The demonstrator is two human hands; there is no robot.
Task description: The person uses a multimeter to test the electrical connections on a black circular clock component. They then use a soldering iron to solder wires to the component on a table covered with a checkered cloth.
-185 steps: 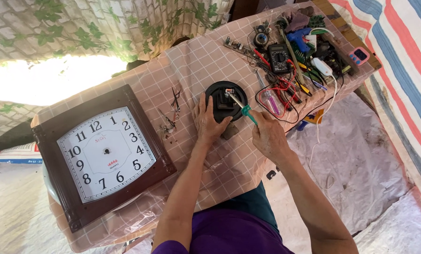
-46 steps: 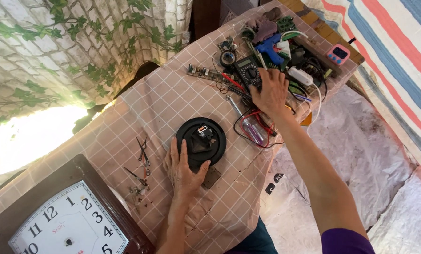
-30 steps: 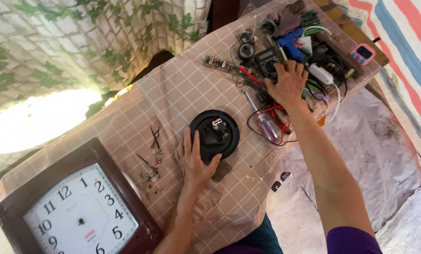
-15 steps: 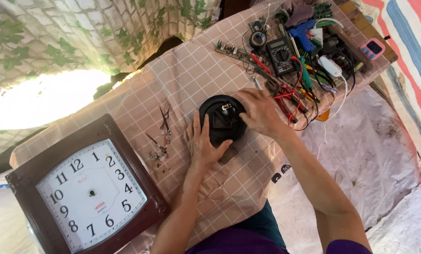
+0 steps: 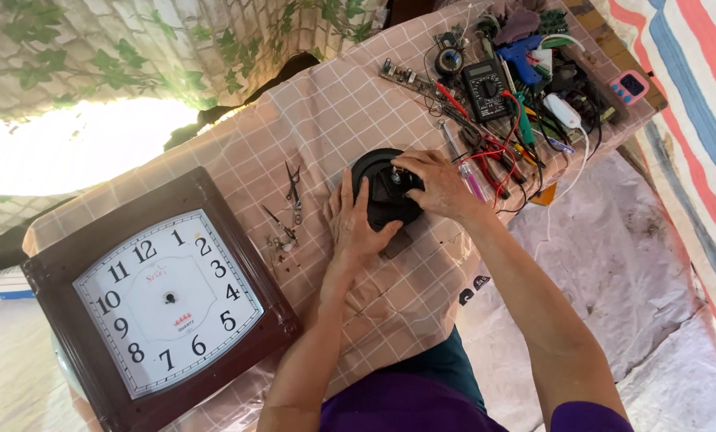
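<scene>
Black round disc (image 5: pixel 383 192), with a dark mechanism block at its middle, lies flat on the counter (image 5: pixel 334 120) directly under both our hands. Our left hand (image 5: pixel 354 220) lies spread and flat, palm down, against the disc's near-left edge, fingers unclenched and touching the rim without gripping it. Our right hand (image 5: pixel 438 184) comes in from the other side, fingers curled down onto the top of the block; we cannot tell whether they pinch a small part there or only press on it. Just left of our left hand lie thin metal clock hands and tweezers (image 5: pixel 292 192) on the pink checked cloth. Further left, well apart from the disc, rests a square wall clock (image 5: pixel 166 300) in a dark brown frame, its white face bare of pointers. Beyond our right hand sits a clutter of tools: a black multimeter (image 5: pixel 486 88) with red leads, a screwdriver (image 5: pixel 460 160) just beside the knuckles, a white adapter (image 5: pixel 562 110) and a small pink timer (image 5: pixel 630 85).
</scene>
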